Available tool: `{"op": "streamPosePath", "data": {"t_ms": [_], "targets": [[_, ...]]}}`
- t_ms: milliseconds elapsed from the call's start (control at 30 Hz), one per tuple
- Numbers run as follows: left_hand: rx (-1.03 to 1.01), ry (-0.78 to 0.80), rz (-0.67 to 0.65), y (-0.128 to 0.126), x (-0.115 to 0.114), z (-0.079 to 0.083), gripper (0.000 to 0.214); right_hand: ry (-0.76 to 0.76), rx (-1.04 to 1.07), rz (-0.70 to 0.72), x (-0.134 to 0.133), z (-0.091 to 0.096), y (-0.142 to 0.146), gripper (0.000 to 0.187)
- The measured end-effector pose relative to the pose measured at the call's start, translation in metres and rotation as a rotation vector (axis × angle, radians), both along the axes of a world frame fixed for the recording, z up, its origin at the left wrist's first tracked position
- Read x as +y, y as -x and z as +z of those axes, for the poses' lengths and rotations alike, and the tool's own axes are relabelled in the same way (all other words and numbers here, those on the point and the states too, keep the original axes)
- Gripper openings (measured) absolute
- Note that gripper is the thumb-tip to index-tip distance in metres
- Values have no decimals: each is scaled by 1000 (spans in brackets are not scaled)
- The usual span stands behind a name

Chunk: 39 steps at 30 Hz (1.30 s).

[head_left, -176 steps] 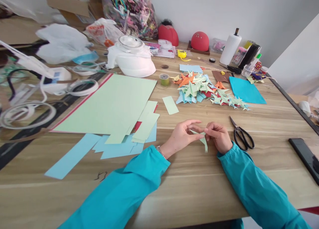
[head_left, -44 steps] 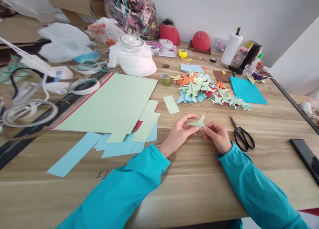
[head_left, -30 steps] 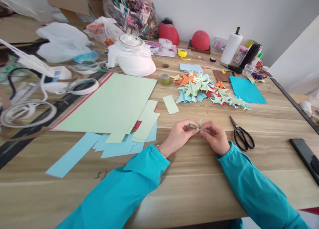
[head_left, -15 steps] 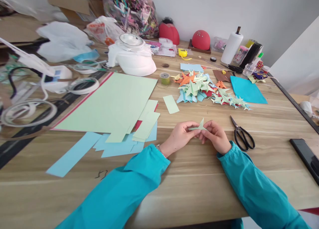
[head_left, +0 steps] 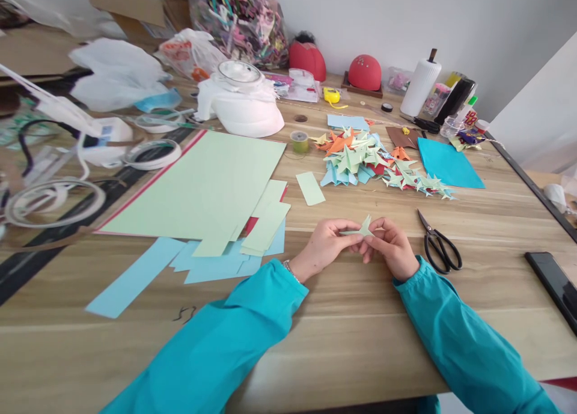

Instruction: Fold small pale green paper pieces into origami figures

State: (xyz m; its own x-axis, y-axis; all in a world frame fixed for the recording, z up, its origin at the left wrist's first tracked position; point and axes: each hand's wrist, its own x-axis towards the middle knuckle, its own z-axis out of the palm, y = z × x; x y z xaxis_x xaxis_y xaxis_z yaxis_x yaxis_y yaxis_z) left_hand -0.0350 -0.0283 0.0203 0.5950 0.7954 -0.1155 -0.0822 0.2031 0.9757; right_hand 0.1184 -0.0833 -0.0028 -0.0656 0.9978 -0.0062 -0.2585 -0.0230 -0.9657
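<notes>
A pale green folded paper star is pinched between both hands above the wooden table, one point sticking up. My left hand grips its left side with thumb and fingers, and my right hand grips its right side. Parts of the star are hidden by the fingers. Beyond the hands lies a pile of folded paper stars in green, orange, blue and red. A single green paper strip rests between pile and hands. Black-handled scissors lie right of my right hand.
On the left are a large green paper sheet and blue paper strips. A spool of thread stands near the pile. A turquoise square lies at right, a phone by the right edge. Tape rolls sit at left.
The hands stay in nearly the same place, still holding the star. Its upright point now looks slightly parted at the tip. The view has shifted very slightly.
</notes>
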Motion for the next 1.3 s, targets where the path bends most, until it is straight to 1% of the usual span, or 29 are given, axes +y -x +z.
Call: {"op": "streamPosePath", "data": {"t_ms": [100,233,400,533,600,767,933,1100,1300], "targets": [[-9,32,19,-1,1,-3,13,1,-14,-22,-1,1,2,18],[-31,57,70,-1,1,-6,14,-7,10,-56,-2,0,4,14],[-72,30,49,0,1,-6,12,33,92,-87,-2,4,7,17],[-35,31,49,0,-1,-3,24,75,160,-98,-1,8,7,20],[-25,44,53,0,-1,-1,26,81,170,-89,-1,8,7,20],[-64,51,25,0,0,-2,10,81,149,-35,-1,6,7,18],[-137,138,36,-1,2,-6,3,68,150,-49,-2,7,10,13],[-240,265,49,-4,1,-8,7,65,182,-82,-2,11,13,15],[-254,330,-3,-3,2,-8,14,66,205,-132,-2,15,12,11]]}}
